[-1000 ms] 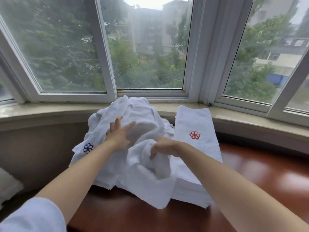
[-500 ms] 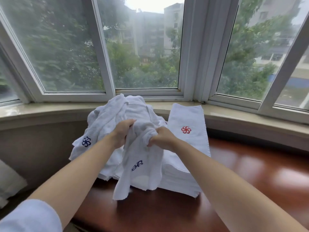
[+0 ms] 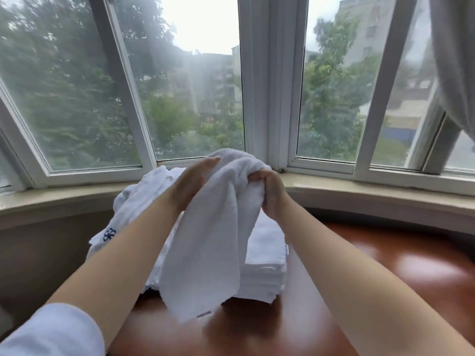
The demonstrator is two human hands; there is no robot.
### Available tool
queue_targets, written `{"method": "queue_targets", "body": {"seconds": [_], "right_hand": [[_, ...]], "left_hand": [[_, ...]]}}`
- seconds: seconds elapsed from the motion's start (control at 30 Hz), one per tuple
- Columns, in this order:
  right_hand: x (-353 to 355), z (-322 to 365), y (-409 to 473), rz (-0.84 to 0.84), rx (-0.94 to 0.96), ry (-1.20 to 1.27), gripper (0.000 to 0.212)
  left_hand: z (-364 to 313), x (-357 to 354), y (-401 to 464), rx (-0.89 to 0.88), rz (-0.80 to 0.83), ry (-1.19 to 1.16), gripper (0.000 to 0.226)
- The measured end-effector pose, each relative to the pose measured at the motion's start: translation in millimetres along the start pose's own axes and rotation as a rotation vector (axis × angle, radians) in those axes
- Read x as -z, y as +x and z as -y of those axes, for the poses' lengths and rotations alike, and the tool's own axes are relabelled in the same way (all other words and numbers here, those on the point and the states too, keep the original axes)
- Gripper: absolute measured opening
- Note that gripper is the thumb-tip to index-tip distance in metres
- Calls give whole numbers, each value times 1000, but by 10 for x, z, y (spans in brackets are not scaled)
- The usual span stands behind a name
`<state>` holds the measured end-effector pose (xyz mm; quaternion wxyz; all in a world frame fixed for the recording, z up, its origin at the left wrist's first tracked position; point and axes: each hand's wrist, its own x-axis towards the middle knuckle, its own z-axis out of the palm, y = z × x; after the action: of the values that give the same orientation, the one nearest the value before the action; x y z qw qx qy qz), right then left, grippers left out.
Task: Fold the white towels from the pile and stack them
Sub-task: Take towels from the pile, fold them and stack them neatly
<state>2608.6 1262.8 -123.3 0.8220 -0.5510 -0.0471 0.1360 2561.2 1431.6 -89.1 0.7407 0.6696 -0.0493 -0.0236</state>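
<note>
Item 1. White terry-cloth towel (image 3: 205, 253), unfolded, held up in front of the window. Its upper part is bunched between the two hands; the rest hangs in a long drape, the lowest corner, with a small sewn label, ending just above the near part of the tabletop.

Item 2. Left hand (image 3: 190, 186), on the left side of the bunched top. Palm against the cloth, fingers laid nearly straight up and over the fold; flat against the towel rather than clenched.

Item 3. Right hand (image 3: 270, 191), on the right side of the bunched top. Fingers curled tight into the cloth, gripping the towel in a fist.

Item 4. Loose pile of crumpled white towels (image 3: 144, 196), toward the far left of the tabletop, against the sill. One towel at the pile's left shows a dark blue embroidered flower emblem (image 3: 109, 234).

Item 5. Neat stack of folded white towels (image 3: 264, 273), just right of the pile and touching it, toward the far edge of the tabletop; largely hidden by the hanging towel.

Item 6. Glossy reddish-brown wooden tabletop (image 3: 385, 265), carrying pile and stack.

Item 7. Beige stone window sill (image 3: 359, 194), curving behind the far edge.

Item 8. White-framed bay window (image 3: 267, 86), with trees and buildings beyond.

Item 9. Pale blue sleeve (image 3: 51, 332), on the left arm at the lower left.
</note>
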Motion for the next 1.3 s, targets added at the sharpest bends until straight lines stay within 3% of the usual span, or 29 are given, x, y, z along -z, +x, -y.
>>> {"method": "queue_targets", "body": {"seconds": [0.07,0.13,0.2,0.27,0.33,0.43,0.57,0.63,0.7,0.8,0.83,0.9,0.97,1.03,1.13,1.3], "right_hand": [[224,49,-75,-85,6,-5,30],[472,90,-138,-120,8,-61,14],[766,106,-160,-122,-36,-76,27],[1057,176,-234,-130,-170,-155,29],[1357,256,-351,-109,-338,-304,18],[1782,302,-475,12,-431,-428,13],[2210,298,-619,-32,-784,-666,28],[2338,249,-656,-90,-856,-706,25],[2461,167,-556,-135,-684,-650,23],[2713,33,-344,-448,-263,-588,41],[2844,-36,-292,-565,-198,-575,52],[3075,-262,-281,-639,-298,-621,72],[3261,-634,-341,-621,-464,-633,76],[3352,-1048,-443,-605,-587,-625,78],[3315,-1458,-553,-591,-693,-649,91],[3199,-1738,-545,-688,-686,-651,73]], "left_hand": [[57,-256,22,30,37,71,25],[153,-491,88,19,75,90,22],[275,-691,213,46,133,124,33],[379,-883,318,115,183,192,40],[526,-1047,410,198,257,240,33],[838,-1266,513,304,438,269,28],[1168,-1548,614,560,713,401,38],[1299,-1677,690,629,815,391,44],[1436,-1835,828,515,653,223,39],[1618,-2057,1111,251,31,37,34],[1711,-2103,1214,218,-124,93,40],[1991,-2152,1300,272,-275,265,50],[2367,-2197,1216,405,-250,427,46],[2766,-2253,998,567,-101,508,45],[3180,-2268,705,742,55,572,61],[3472,-2129,576,646,54,692,83]]}}
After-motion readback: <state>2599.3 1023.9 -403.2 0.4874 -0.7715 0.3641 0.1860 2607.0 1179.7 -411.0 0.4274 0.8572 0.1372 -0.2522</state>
